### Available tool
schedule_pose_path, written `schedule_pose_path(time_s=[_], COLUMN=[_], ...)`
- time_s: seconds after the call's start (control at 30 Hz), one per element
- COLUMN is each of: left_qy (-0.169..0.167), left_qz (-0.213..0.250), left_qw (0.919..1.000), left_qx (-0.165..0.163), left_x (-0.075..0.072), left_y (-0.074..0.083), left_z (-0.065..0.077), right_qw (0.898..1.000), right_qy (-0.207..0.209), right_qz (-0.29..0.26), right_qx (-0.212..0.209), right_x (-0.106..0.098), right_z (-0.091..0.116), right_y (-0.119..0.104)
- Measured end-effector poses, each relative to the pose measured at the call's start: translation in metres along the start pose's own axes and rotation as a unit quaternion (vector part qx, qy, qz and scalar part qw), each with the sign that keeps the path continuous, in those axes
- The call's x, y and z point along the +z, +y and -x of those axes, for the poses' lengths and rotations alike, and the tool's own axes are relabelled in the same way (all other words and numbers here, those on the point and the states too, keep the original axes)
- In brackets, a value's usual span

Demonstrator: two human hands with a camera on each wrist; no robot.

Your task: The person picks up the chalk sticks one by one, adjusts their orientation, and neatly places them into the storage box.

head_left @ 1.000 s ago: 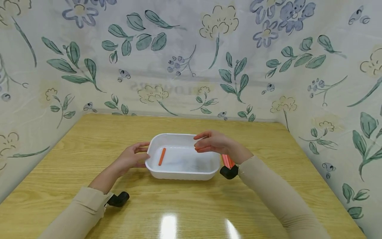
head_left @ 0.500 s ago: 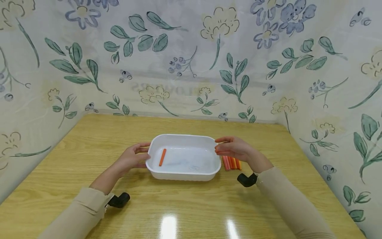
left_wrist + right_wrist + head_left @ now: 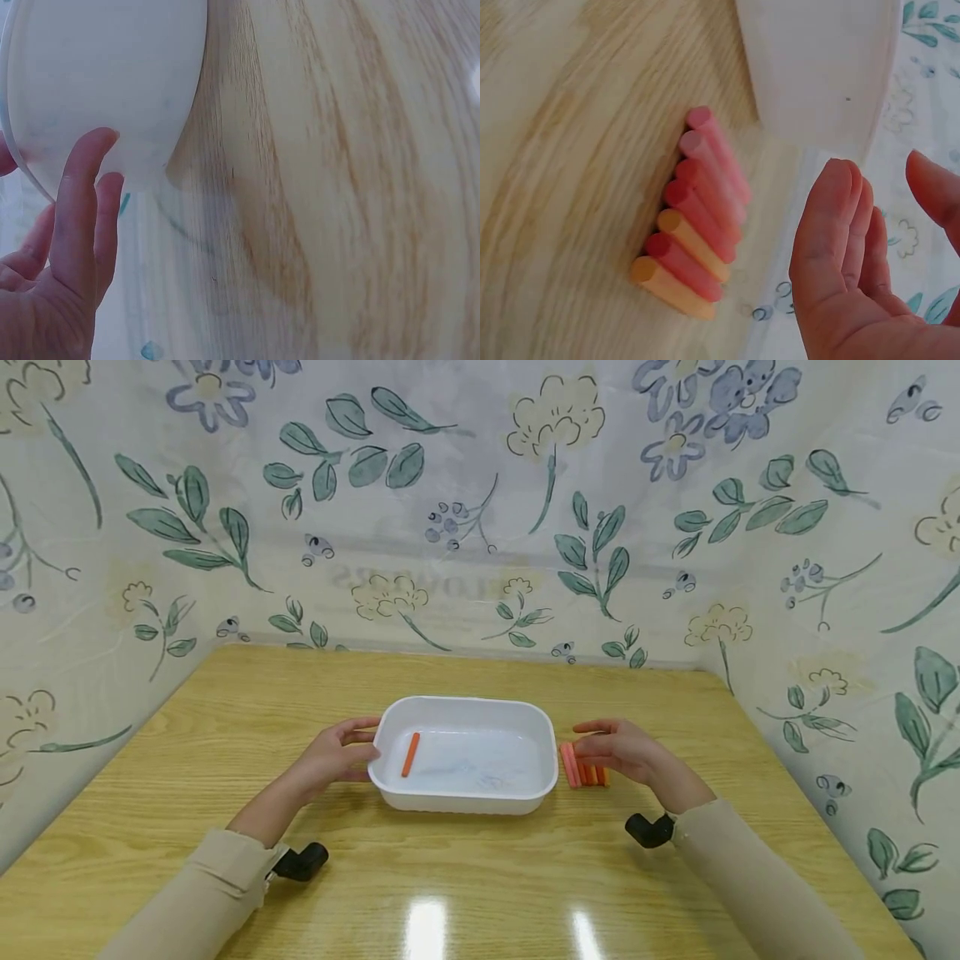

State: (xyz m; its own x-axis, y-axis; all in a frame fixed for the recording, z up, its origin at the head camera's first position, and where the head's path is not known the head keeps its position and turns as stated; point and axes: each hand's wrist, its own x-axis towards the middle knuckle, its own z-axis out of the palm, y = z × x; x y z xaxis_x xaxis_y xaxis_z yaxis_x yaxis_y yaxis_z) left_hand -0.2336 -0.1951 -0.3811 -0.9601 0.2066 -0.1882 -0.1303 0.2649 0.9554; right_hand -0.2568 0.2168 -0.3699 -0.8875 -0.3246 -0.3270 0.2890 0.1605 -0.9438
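Right hand moved rightward, near sticks — mirrored lettering.

Wood-grain table beneath white tub and seven sticks

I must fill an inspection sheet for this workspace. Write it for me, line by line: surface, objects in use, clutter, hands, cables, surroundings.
Surface: wood-grain table, with two bright reflections at the near side.
Objects in use: white tray, faint bluish marks on its floor, one orange stick lying in its left part; seven sticks in pink, red and orange-yellow tones, side by side on the table, right of the tray.
Clutter: nothing seen.
Hands: left hand holds the tray's left end; right hand is by the seven sticks, holding nothing; a black piece shows at each wrist.
Cables: nothing seen.
Surroundings: floral-patterned covering behind and on both sides.
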Motion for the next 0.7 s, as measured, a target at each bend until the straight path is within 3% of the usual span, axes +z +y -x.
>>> schedule_pose_path(time_s=[0.43,0.7], left_qy=[-0.005,-0.003], left_qz=[0.008,0.006], left_qw=[0.9999,1.0000], left_qx=[0.007,0.004], left_x=[-0.001,-0.002], left_y=[0.000,0.000], left_z=[0.000,0.000], right_qw=[0.996,0.994], right_qy=[0.074,0.106], right_qz=[0.040,0.030], right_qx=[0.011,0.013], right_x=[-0.008,-0.018], right_z=[-0.001,0.001], right_y=[0.017,0.025])
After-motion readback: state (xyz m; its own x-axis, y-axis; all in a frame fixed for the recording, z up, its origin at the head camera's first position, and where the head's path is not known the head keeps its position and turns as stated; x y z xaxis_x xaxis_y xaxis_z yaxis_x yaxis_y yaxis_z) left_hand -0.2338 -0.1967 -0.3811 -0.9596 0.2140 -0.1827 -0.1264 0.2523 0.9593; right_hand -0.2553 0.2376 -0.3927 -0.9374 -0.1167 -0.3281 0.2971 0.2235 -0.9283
